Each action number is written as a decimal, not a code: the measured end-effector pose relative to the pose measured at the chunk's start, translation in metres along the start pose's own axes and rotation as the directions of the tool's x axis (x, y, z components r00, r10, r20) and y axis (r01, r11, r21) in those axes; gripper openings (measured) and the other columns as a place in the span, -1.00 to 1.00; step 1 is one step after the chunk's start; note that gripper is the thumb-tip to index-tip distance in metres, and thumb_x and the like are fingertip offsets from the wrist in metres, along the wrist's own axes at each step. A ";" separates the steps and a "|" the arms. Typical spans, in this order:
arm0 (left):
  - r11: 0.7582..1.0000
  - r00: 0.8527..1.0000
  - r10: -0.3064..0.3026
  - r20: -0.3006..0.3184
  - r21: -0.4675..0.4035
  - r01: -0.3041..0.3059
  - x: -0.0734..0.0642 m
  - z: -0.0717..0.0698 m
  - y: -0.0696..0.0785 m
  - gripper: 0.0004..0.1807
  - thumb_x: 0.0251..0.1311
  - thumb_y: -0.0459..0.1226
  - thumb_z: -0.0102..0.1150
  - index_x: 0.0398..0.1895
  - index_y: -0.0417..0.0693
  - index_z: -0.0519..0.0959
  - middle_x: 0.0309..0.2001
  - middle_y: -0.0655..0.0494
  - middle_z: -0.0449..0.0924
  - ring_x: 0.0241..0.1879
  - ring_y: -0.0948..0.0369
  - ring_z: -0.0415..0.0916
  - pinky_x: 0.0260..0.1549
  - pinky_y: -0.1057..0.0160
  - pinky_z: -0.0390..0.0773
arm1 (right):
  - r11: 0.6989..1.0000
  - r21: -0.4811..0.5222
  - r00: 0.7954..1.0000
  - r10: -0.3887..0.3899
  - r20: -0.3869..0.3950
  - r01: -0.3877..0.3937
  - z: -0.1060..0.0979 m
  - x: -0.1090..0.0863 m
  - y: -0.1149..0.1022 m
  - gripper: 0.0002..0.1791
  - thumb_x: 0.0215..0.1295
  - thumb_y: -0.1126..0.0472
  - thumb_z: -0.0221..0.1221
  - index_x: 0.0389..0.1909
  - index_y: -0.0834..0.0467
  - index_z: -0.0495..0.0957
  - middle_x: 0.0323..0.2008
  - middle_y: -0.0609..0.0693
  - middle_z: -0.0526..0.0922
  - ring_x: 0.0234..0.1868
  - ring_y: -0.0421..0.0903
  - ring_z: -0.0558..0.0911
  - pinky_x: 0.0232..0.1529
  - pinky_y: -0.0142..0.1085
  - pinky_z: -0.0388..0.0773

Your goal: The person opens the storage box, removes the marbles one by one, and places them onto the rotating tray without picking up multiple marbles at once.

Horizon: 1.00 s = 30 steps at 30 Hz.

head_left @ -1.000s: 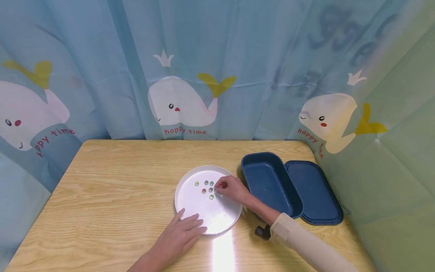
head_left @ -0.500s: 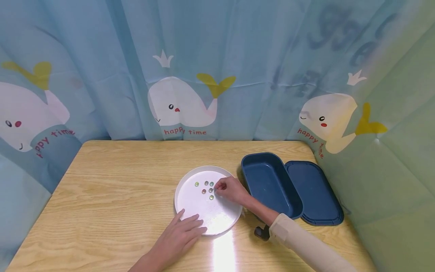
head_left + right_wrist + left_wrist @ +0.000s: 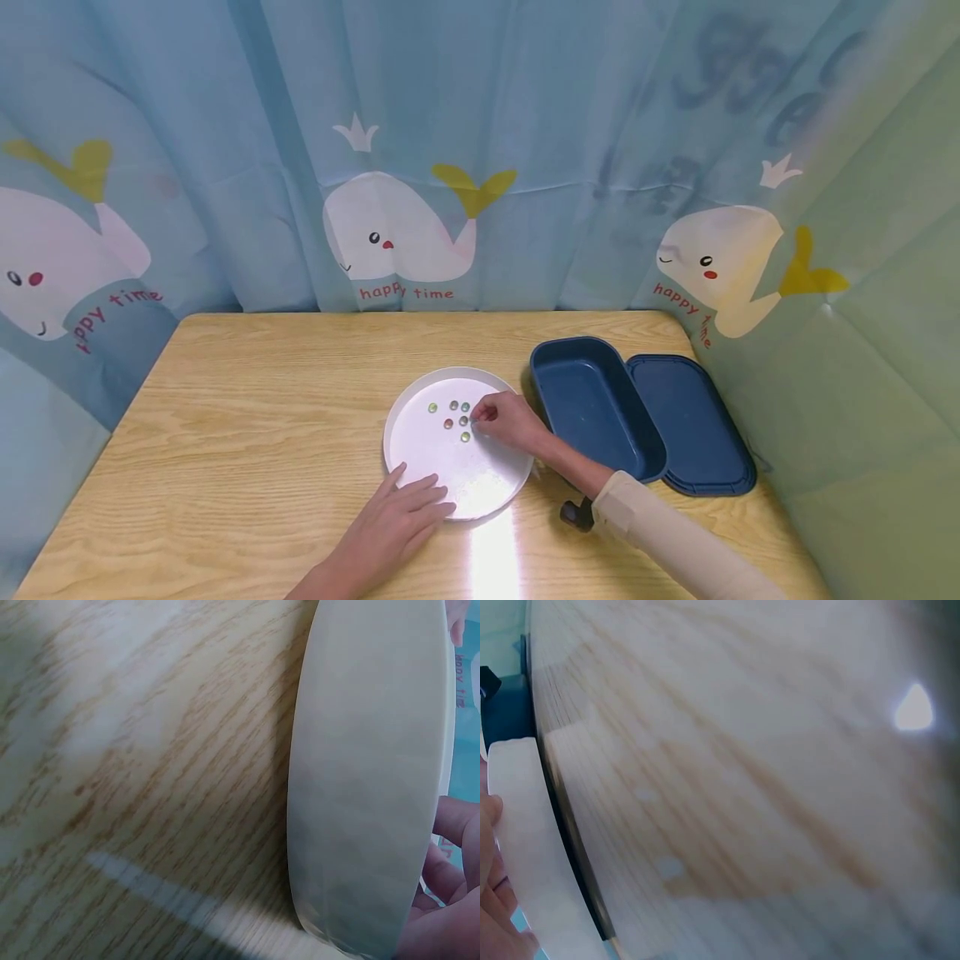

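Note:
A round white tray [image 3: 427, 487] with a raised rim stands on the table. Several small, shiny round glass beads [image 3: 447, 424] in green, grey and reddish tones lie in its upper middle. My right hand [image 3: 510, 419] reaches over the tray's right rim, thumb and index finger pinching a small pale-blue glass bead [image 3: 472, 423] beside the group; the fingers mostly cover it. Across the tray's lower left rim rests my left hand [image 3: 397, 517], its fingers spread and fairly straight. Both wrist views show the tray's outer wall [image 3: 367, 780] and some fingers [image 3: 489, 814].
Right of the tray is a deep blue container [image 3: 592, 400], with nothing seen inside. Its blue lid [image 3: 690, 425] lies flat beyond it. A small black object [image 3: 576, 514] shows under the right forearm. A blue whale-print curtain [image 3: 525, 242] hangs behind the table [image 3: 262, 417].
The view has shifted very slightly. Both hands keep nearly the same place, the right fingertips moving a hair over the bead; the other beads stay put.

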<state>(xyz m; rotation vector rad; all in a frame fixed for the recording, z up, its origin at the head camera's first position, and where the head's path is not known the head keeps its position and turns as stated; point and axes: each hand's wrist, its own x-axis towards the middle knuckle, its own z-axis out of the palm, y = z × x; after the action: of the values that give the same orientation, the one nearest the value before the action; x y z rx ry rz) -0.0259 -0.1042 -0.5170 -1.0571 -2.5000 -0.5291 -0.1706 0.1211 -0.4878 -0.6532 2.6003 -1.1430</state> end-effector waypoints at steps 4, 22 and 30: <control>1.000 1.000 0.000 0.000 0.000 0.000 0.000 0.000 0.000 -0.75 0.30 -0.17 0.14 -0.03 0.14 0.70 0.05 0.17 0.67 0.16 0.15 0.54 0.25 -0.16 0.24 | 1.000 -0.002 1.000 0.011 0.001 -0.011 0.000 0.000 -0.001 -0.94 0.12 0.45 0.32 -0.40 0.26 0.67 -0.49 -0.10 0.63 -0.42 -0.28 0.55 -0.35 -0.46 0.53; 1.000 1.000 0.003 -0.001 -0.002 -0.003 -0.001 0.001 0.000 -0.74 0.25 -0.19 0.18 -0.02 0.14 0.70 0.06 0.17 0.67 0.17 0.15 0.53 0.25 -0.15 0.23 | 0.998 0.036 0.999 0.050 -0.012 -0.049 -0.009 -0.002 -0.008 -0.95 0.19 0.43 0.30 -0.34 0.26 0.67 -0.45 -0.09 0.63 -0.38 -0.22 0.56 -0.31 -0.41 0.55; 1.000 1.000 -0.001 0.008 0.007 0.001 -0.001 0.000 0.000 -0.72 0.21 -0.20 0.20 -0.02 0.15 0.70 0.06 0.18 0.67 0.17 0.15 0.53 0.25 -0.15 0.23 | 0.996 0.079 0.998 0.051 -0.034 -0.048 -0.027 -0.008 -0.018 -0.93 0.24 0.38 0.28 -0.28 0.24 0.68 -0.40 -0.09 0.66 -0.33 -0.18 0.61 -0.26 -0.36 0.58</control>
<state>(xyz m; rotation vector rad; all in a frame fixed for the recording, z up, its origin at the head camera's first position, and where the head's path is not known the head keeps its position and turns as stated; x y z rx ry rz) -0.0254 -0.1049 -0.5171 -1.0580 -2.5073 -0.5174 -0.1683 0.1319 -0.4559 -0.5538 2.5715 -1.2452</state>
